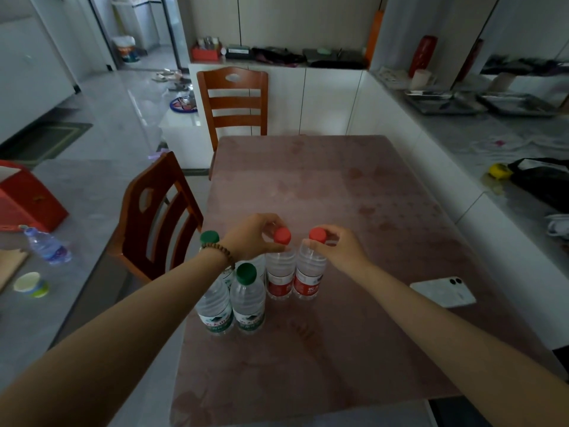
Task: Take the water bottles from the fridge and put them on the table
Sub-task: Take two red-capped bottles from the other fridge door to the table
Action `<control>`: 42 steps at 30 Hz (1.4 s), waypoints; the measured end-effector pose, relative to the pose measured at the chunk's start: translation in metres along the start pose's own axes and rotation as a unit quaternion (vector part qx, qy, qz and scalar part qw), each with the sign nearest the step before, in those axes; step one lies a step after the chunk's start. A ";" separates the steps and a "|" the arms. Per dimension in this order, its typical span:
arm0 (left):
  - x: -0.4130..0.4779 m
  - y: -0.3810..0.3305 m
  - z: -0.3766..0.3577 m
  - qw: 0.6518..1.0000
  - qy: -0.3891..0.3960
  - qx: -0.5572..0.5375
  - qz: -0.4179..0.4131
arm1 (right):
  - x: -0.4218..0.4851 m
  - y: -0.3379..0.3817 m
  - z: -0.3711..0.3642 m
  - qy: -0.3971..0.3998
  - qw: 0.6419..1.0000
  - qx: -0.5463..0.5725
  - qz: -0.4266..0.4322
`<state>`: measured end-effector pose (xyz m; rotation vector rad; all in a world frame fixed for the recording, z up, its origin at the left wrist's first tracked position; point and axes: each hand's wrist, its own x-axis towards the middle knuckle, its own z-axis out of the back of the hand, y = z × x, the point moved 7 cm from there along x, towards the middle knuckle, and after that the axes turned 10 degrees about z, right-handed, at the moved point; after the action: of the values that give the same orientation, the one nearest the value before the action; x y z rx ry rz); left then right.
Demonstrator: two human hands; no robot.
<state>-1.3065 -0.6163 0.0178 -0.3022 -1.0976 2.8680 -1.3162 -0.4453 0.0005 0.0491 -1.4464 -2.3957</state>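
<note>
Two green-capped water bottles (248,303) stand upright near the table's (354,349) left edge; just beyond, left hand (252,237) and right hand (337,249) each pinch a red-capped bottle's (278,278) neck

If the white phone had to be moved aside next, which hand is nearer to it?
The right hand. It grips the right red-capped bottle, on the phone's side of the table; the left hand sits farther away.

Bare pinkish-brown patterned table (323,186) lies open beyond the hands; green-capped clear plastic bottles (248,298) crowd the near-left, a white smartphone (443,294) the near-right.
</note>
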 end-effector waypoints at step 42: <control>-0.422 -0.084 -0.078 0.933 0.075 0.309 -0.167 | -0.567 0.219 0.014 -0.017 0.881 -0.291 -0.374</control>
<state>-0.8789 -0.5540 0.0848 -0.2548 -0.1608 2.6444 -0.7264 -0.3532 0.1145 0.4996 -0.7056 -3.3721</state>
